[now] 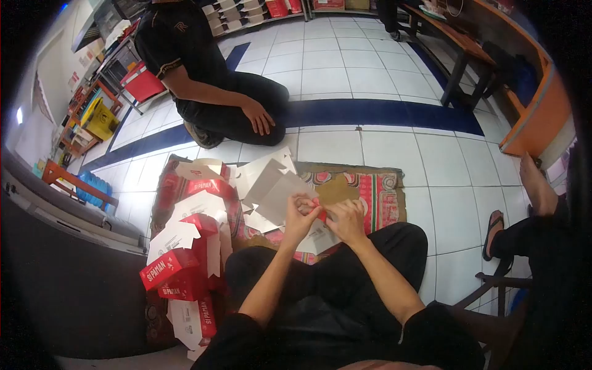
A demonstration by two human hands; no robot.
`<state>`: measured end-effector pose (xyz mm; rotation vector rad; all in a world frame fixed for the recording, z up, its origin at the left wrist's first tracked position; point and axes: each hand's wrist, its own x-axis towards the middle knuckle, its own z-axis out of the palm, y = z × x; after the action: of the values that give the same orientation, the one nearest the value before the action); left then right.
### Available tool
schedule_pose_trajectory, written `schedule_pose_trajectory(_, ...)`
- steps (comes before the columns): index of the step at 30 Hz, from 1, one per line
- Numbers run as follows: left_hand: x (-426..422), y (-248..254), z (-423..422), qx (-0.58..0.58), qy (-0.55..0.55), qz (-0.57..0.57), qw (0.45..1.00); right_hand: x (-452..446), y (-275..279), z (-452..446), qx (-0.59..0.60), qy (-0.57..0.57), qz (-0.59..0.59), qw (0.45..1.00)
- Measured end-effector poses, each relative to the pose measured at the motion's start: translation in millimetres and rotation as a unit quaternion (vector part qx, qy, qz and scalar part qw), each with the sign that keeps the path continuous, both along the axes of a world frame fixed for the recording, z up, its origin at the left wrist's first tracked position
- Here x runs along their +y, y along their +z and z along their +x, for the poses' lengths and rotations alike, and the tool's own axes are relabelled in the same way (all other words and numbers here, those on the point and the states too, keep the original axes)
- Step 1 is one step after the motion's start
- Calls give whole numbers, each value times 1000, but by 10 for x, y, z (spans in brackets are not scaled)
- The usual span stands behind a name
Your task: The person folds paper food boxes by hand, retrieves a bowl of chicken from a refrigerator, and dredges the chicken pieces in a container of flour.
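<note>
In front of my crossed legs, my left hand (pixel 301 216) pinches the near edge of a partly folded cardboard box (pixel 283 194), its white inner side facing up. My right hand (pixel 346 220) grips the same box close by, fingers bent. A small red part of the box shows between the two hands. Under and behind it lie more white cardboard box sheets (pixel 264 169) on a patterned mat (pixel 382 213). To the left of my hands is a heap of red and white boxes (pixel 179 271) printed "SI PAMAN", some folded and overlapping.
Another person (pixel 228 105) in dark clothes kneels across the mat, a hand on the thigh. At right are someone's foot (pixel 538 185), a sandal (pixel 493 233) and a wooden bench (pixel 453 40). A yellow bin (pixel 100 120) and red crate (pixel 145 81) stand at left.
</note>
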<state>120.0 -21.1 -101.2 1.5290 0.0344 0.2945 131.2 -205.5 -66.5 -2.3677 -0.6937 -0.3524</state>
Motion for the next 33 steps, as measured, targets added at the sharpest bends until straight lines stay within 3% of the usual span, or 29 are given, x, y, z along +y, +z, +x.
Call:
schedule_pose_trajectory(3, -27, 142, -95, 45, -33, 50, 997, 44, -155, -40, -45, -23, 9, 999)
schedule_pose_trajectory(5, -69, 302, -95, 78, -52, 55, 994, 51, -152, -31, 35, -8, 96, 995)
schedule_pose_trajectory(8, -65, 314, -90, 86, -40, 44, 995, 69, -294, -3, 98, -1, 66, 993)
schedule_pose_trajectory(9, -69, 297, -78, 66, -8, 50, 997, 86, -270, -23, 103, 4, 63, 993)
schedule_pose_trajectory(11, -30, 266, -23, 49, 29, 54, 997, 106, -222, -21, -18, 24, 82, 996)
schedule_pose_trajectory(13, 21, 287, -2, 8, 187, 122, 975, 146, -201, -13, -39, 38, 58, 997)
schedule_pose_trajectory(14, 88, 141, 69, -8, 203, 45, 978, 161, -211, -27, -61, 48, 35, 996)
schedule_pose_trajectory(17, 128, 418, -33, 3, 197, 13, 980, 217, -230, -65, -14, 76, 91, 993)
schedule_pose_trajectory(18, 157, 351, -27, -6, 162, -16, 987, 240, -225, -93, 100, 43, 97, 989)
schedule_pose_trajectory(19, 169, 327, -14, -21, 127, -45, 991, 245, -292, -73, 109, 48, 95, 988)
schedule_pose_trajectory(21, 157, 298, -26, -18, 144, -22, 989, 192, -489, 34, 220, -18, 262, 939)
schedule_pose_trajectory(23, 160, 241, 13, -35, 115, 145, 982, 157, -783, 170, 209, -37, 323, 922)
schedule_pose_trajectory(24, 66, 341, -10, -39, 124, 132, 983, 180, -871, 210, 199, -65, 384, 899)
schedule_pose_trajectory(27, 2, 278, 0, -47, 78, 147, 985, 199, -338, 59, 209, -59, 326, 920)
schedule_pose_trajectory(29, -16, 299, -32, -45, 63, 139, 987, 180, -403, 67, 193, -63, 280, 938)
schedule_pose_trajectory(31, -7, 263, -78, -52, 47, 127, 989, 156, -313, 69, 78, 2, 218, 973)
schedule_pose_trajectory(33, 5, 312, -78, -42, 30, 92, 994, 141, -227, 34, 63, 24, 206, 976)
